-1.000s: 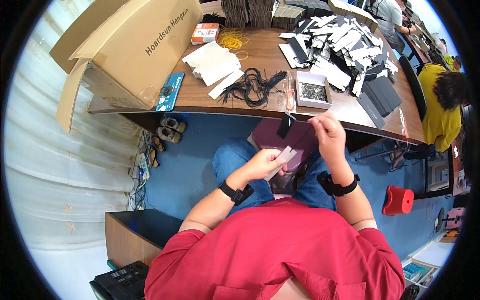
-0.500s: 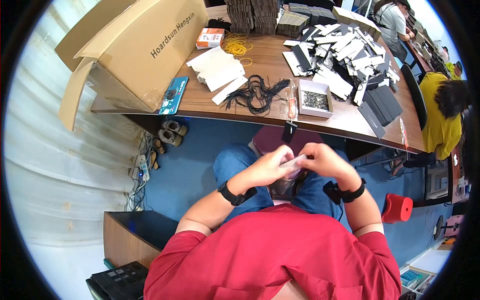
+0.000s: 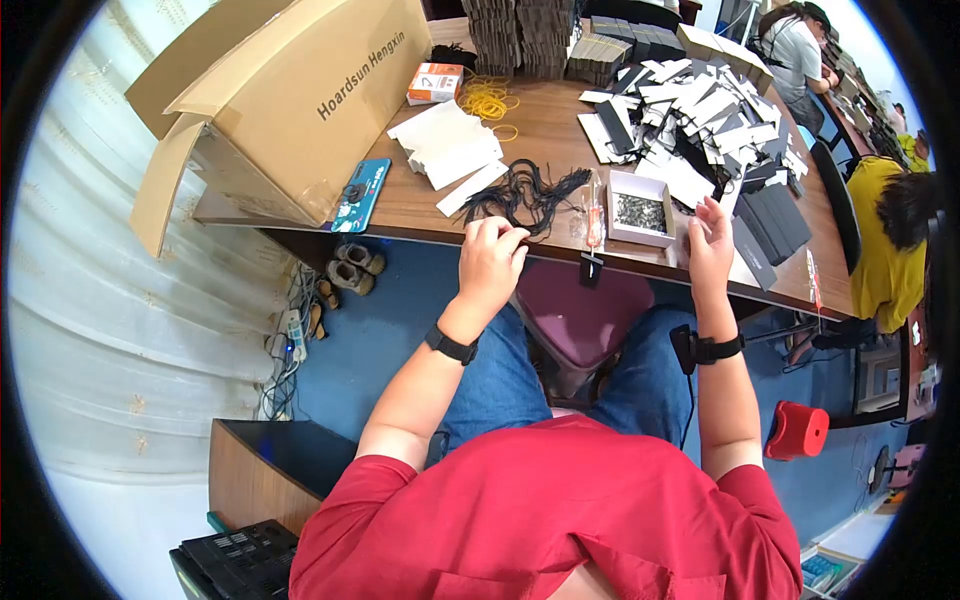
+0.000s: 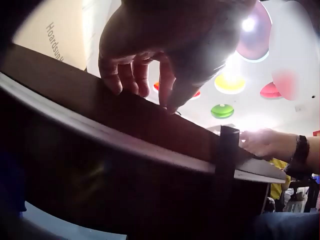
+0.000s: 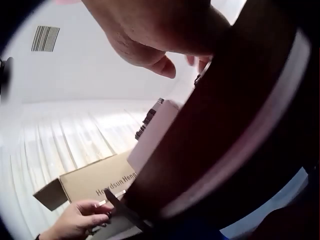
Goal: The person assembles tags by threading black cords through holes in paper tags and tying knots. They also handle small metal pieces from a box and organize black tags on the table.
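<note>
My left hand (image 3: pixel 492 262) is at the table's front edge, its bent fingers at the near end of a bundle of black cords (image 3: pixel 540 190). In the left wrist view this hand (image 4: pixel 165 45) points its fingers down, thumb and forefinger tips close together; I cannot tell whether they pinch a cord. My right hand (image 3: pixel 712 250) is over the edge beside a small white box (image 3: pixel 640 235) of tiny dark pieces, near a stack of dark cards (image 3: pixel 770 225). The right wrist view shows its thumb (image 5: pixel 162 67) apart from the fingers, nothing visible between them.
An orange-handled tool (image 3: pixel 595 225) lies by a black tab (image 3: pixel 591 270) jutting over the edge. A heap of white and black cards (image 3: pixel 690 120) covers the right. White paper pieces (image 3: pixel 445 140), yellow rubber bands (image 3: pixel 487 100) and a large carton (image 3: pixel 300 110) are leftward. A purple stool (image 3: pixel 585 310) stands below.
Earlier the left hand held a pale card over the lap, and the right hand joined it there. Now the hands are apart at the table: left by the cords, right by the cards. The card is out of both.
</note>
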The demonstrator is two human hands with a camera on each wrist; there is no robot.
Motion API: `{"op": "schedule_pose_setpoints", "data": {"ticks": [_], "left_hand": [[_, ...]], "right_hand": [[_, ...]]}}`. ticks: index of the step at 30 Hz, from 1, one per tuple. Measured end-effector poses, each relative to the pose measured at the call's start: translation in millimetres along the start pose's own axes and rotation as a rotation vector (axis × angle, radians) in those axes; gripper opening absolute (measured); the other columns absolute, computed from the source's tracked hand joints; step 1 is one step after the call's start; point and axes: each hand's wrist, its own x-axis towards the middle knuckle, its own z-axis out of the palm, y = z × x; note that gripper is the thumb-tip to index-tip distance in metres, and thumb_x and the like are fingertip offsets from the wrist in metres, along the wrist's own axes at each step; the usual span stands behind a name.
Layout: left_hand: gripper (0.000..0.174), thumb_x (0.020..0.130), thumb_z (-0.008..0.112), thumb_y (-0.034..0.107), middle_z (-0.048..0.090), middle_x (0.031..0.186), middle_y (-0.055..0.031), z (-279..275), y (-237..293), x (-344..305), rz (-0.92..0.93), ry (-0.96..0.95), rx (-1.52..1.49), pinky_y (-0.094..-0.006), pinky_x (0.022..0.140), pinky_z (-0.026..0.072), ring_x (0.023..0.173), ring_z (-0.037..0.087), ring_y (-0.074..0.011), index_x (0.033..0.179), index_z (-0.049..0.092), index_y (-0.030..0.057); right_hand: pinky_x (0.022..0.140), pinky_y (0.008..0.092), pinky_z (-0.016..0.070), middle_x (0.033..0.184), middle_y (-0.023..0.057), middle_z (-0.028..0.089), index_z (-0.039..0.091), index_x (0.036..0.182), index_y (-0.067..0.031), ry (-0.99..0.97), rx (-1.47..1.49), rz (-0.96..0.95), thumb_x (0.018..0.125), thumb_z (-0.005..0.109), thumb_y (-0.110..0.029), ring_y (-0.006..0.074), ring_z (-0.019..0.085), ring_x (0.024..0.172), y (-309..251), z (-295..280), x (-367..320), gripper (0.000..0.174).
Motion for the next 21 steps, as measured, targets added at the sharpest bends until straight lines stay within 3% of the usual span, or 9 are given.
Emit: {"op": "schedule_pose_setpoints", "data": {"ticks": [4,7,8,11,14,15,17,20,21], "left_hand": [[0.018,0.070,0.073,0.008,0.059,0.088,-0.0069,2.5,-2.1,-0.2,-0.006,0.011,-0.016,-0.0358,0.078,0.0462,0.087,0.054,-0.0265,0.088,0.068,0.0071],[0.017,0.072,0.071,0.009,0.061,0.089,-0.0069,3.7,-3.9,2.3,0.034,0.035,-0.090,-0.0359,0.076,0.0469,0.085,0.055,-0.0264,0.089,0.068,0.0069],[0.016,0.073,0.070,0.010,0.062,0.089,-0.0067,1.9,-3.3,4.6,0.028,0.044,-0.115,-0.0362,0.075,0.0472,0.085,0.055,-0.0265,0.088,0.068,0.0070],[0.015,0.077,0.066,0.012,0.064,0.091,-0.0074,-5.4,-23.0,14.5,-0.047,0.149,-0.131,-0.0381,0.077,0.0465,0.087,0.055,-0.0282,0.091,0.067,0.0059],[0.019,0.079,0.065,0.015,0.057,0.103,-0.0132,-15.6,-66.3,22.5,-0.276,0.118,0.347,-0.0423,0.083,0.0441,0.097,0.052,-0.0343,0.094,0.064,0.0030],[0.019,0.079,0.065,0.015,0.058,0.102,-0.0137,-22.3,-71.3,26.4,-0.330,-0.035,0.416,-0.0424,0.085,0.0438,0.099,0.051,-0.0344,0.092,0.064,0.0019],[0.020,0.078,0.067,0.016,0.059,0.099,-0.0158,-25.1,-86.9,30.6,-0.268,-0.136,0.410,-0.0433,0.083,0.0449,0.096,0.054,-0.0342,0.091,0.065,0.0015],[0.020,0.075,0.070,0.016,0.061,0.091,-0.0172,-24.7,-98.6,38.6,-0.364,-0.099,0.181,-0.0421,0.078,0.0472,0.086,0.058,-0.0333,0.087,0.064,0.0002],[0.021,0.074,0.072,0.014,0.061,0.086,-0.0147,-22.4,-109.6,40.0,-0.399,-0.078,0.107,-0.0393,0.073,0.0476,0.079,0.058,-0.0288,0.087,0.064,-0.0003]], "right_hand": [[0.084,0.0261,0.0452,0.106,0.0107,0.059,0.052,0.120,0.0018,0.103,0.123,0.055,0.089,0.053,-0.005,0.0145,0.057,0.094,1.0,-1.1,0.5,0.031],[0.083,0.0273,0.0463,0.106,0.0115,0.059,0.053,0.119,0.0007,0.024,-0.088,-0.106,0.088,0.053,-0.005,0.0149,0.057,0.094,-0.6,7.7,-6.2,0.031],[0.083,0.0301,0.0468,0.104,0.0122,0.059,0.055,0.116,0.0001,0.017,-0.111,-0.078,0.085,0.054,-0.003,0.0172,0.058,0.095,-3.5,12.4,-10.7,0.031],[0.084,0.0314,0.0468,0.103,0.0122,0.060,0.057,0.114,0.0003,0.060,-0.233,-0.188,0.082,0.054,-0.001,0.0191,0.059,0.095,0.2,14.9,-12.6,0.032],[0.082,0.0323,0.0469,0.099,0.0120,0.061,0.059,0.106,0.0007,0.089,-0.275,-0.263,0.080,0.054,0.000,0.0217,0.059,0.093,-4.3,12.9,-15.5,0.027],[0.082,0.0322,0.0469,0.099,0.0119,0.061,0.060,0.105,0.0006,0.085,-0.304,-0.301,0.079,0.054,0.000,0.0219,0.059,0.092,-6.0,12.0,-16.2,0.027],[0.080,0.0317,0.0468,0.096,0.0122,0.062,0.061,0.100,0.0005,0.085,-0.324,-0.316,0.079,0.054,0.001,0.0231,0.060,0.092,-15.4,13.4,-19.3,0.022],[0.080,0.0317,0.0464,0.094,0.0128,0.062,0.062,0.096,0.0005,0.091,-0.338,-0.336,0.079,0.054,0.001,0.0241,0.059,0.090,-17.3,13.0,-19.7,0.019],[0.080,0.0318,0.0463,0.094,0.0128,0.062,0.062,0.096,0.0005,0.088,-0.349,-0.354,0.079,0.054,0.001,0.0244,0.059,0.090,-16.6,13.0,-19.4,0.018]]}}
